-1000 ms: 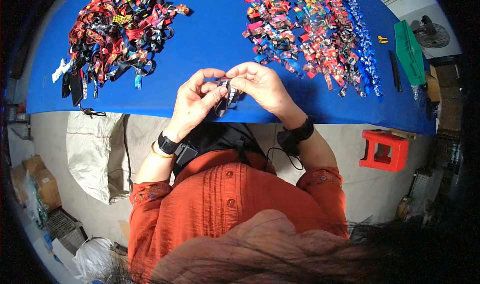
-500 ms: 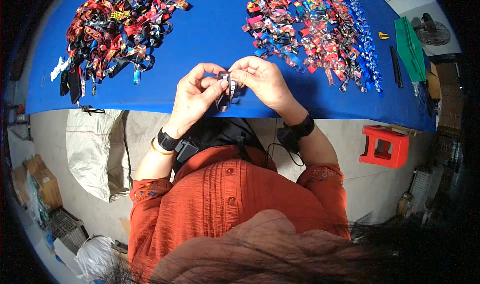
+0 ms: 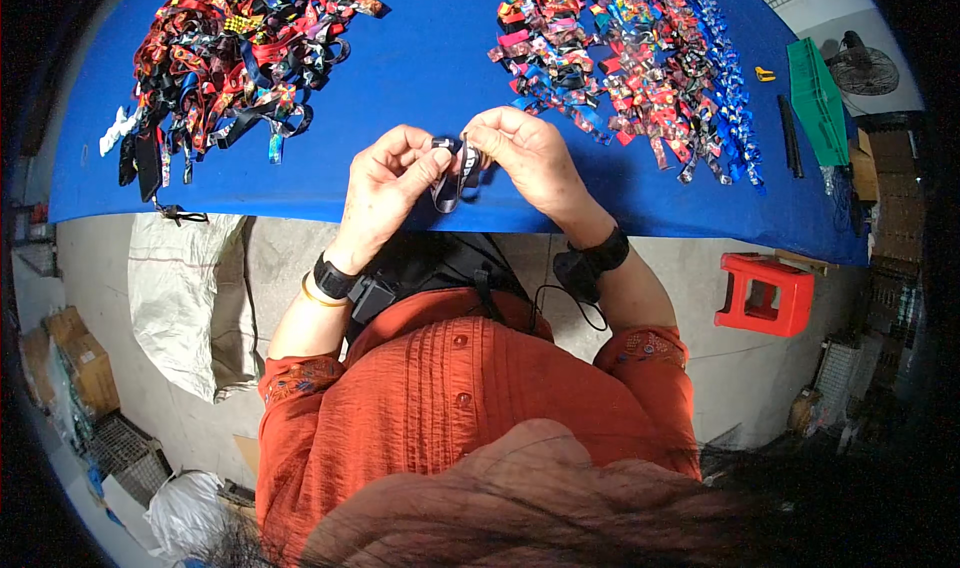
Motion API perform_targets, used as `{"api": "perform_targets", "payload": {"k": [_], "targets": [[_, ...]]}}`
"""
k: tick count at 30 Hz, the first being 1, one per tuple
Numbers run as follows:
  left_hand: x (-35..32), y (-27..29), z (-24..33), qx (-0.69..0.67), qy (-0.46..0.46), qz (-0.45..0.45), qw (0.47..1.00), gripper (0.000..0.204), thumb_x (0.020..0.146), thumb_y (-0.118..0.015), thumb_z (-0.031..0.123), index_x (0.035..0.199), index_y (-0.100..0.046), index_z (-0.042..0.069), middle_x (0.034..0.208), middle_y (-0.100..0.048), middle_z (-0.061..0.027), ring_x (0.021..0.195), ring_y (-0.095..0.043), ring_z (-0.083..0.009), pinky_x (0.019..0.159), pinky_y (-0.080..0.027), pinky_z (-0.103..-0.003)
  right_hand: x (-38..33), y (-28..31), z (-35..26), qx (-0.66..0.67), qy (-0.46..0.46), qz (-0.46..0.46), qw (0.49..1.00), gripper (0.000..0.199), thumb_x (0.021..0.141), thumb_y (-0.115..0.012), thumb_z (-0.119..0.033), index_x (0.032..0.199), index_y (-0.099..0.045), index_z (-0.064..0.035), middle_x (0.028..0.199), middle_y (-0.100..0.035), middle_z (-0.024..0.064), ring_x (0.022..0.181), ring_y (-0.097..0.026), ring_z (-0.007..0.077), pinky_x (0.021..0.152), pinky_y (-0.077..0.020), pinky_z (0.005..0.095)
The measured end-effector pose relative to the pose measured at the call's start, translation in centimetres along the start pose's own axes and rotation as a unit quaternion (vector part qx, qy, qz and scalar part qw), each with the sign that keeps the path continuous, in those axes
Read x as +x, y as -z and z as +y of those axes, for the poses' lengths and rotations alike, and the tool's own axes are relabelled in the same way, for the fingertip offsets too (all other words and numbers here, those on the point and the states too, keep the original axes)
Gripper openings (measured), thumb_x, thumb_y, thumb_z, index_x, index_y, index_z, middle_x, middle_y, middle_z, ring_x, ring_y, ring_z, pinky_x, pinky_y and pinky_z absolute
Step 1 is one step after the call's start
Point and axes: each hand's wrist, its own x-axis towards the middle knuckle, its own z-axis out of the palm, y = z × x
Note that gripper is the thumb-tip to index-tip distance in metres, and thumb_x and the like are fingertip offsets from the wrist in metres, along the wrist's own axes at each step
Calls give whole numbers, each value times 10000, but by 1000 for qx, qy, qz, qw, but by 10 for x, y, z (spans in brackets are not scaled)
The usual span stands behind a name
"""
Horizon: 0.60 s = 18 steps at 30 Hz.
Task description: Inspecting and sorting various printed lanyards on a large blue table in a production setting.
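— What's packaged or boxed around the place?

— Cardboard boxes sit stacked on the floor at the far left, brown and blocky; I can make out two or three. A pale sack slumps under the table's near edge on the left, and a white plastic bag lies lower down. Off the table's right side stands one green crate, upright and narrow.

— And on the table itself?

— It's a blue table. Two heaps: a pile of dark red-and-black ribbons towards the far left corner, and a spread of folded bows in red, blue and pink towards the far right corner. Too many in each to count. One small yellow object lies near the right edge, with a long dark tool just beside it.

— What are the hands doing?

— Both are raised over the near edge, at its middle. The left hand has its fingers curled in, thumb and forefinger pinched on a dark patterned ribbon strip. The right hand pinches the same strip from the other side, fingers bent close together. The strip loops down between them.

— Anything on the wrists?

— A black band on each, plus one gold bangle on the left.

— And the room?

— Bare grey concrete floor. One red plastic stool stands below the table's right end, and one fan sits at the far right.
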Motion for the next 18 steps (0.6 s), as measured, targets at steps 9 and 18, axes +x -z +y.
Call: {"api": "perform_targets", "payload": {"k": [9, 18], "targets": [[2, 0, 1, -7, -13, 12, 1000, 91, 958, -670, 106, 972, -650, 18, 962, -730, -66, 889, -649, -86, 815, -505, -229, 0, -1, 0, -7, -2, 14, 1000, 214, 1013, -589, -210, 997, -670, -12, 818, -662, -5, 733, -597, 64, 672, -499, 232], [3, -2, -4, 11, -7, 25, 1000, 95, 955, -678, 115, 941, -643, 27, 934, -718, -42, 832, -625, -66, 770, -491, -218, -1, -2, 0, -49, 12, 30, 998, 162, 984, -640, -144, 1023, -671, 11, 887, -658, -2, 789, -569, 46, 705, -471, 209]]}}
